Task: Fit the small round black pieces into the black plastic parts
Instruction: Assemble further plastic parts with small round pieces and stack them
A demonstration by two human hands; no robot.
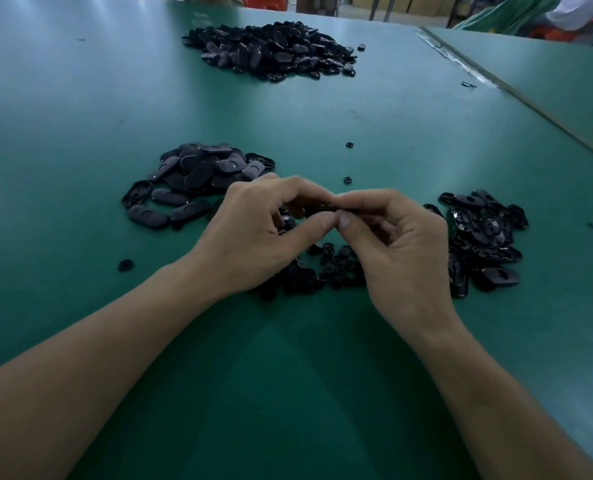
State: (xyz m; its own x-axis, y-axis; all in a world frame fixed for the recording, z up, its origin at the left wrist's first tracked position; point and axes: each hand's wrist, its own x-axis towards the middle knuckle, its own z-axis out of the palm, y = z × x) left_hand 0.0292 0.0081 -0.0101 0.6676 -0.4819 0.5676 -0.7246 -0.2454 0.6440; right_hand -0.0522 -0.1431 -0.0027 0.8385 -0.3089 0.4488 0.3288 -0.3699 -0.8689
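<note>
The left hand (253, 230) and the right hand (395, 247) are working together above the tabletop (322, 358), thumbs touching tip to tip; both grips are pinching one black plastic part (326, 206) between thumb and curled fingers. The part is lying edge-on, its long axis running from 9 to 3 o'clock across the two grips, so neither hand is nearer. The fingers are hiding its cavity, so a round piece is possibly seated already. The small round pieces (326, 268) are lying at 6 o'clock from the held part, directly beneath the hands; the left heap (198, 178) is sitting at 10 o'clock, the right heap (485, 237) at 3 o'clock, the far heap (271, 50) at 12 o'clock.
</note>
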